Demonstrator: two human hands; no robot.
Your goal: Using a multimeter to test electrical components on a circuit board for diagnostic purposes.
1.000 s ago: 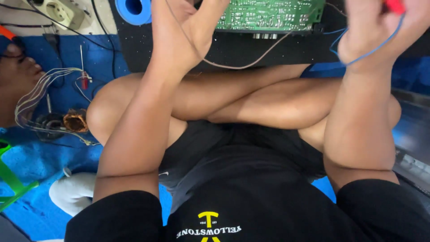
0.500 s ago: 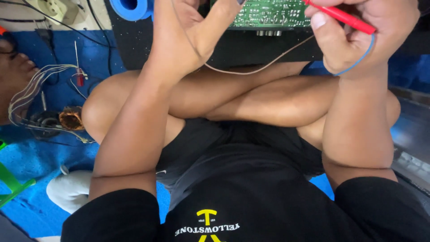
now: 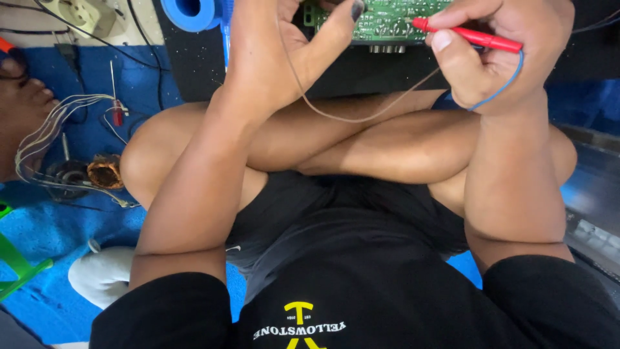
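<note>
On the green circuit board (image 3: pixel 381 19) | right hand (image 3: pixel 497 58) pinches slim red probe (image 3: pixel 468 37) | left hand (image 3: pixel 284 52) grips thin wire (image 3: pixel 323 110)

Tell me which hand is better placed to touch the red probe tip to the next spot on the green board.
Right. The right hand grips the red probe, its tip already on the green board. The left hand only steadies the board's edge with its thumb and holds a thin wire.

My right hand (image 3: pixel 497 55) grips a red probe (image 3: pixel 468 35), its tip on the green circuit board (image 3: pixel 381 19). My left hand (image 3: pixel 284 45) rests its thumb on the board's left edge, a blue spool (image 3: pixel 190 13) farther left.
</note>
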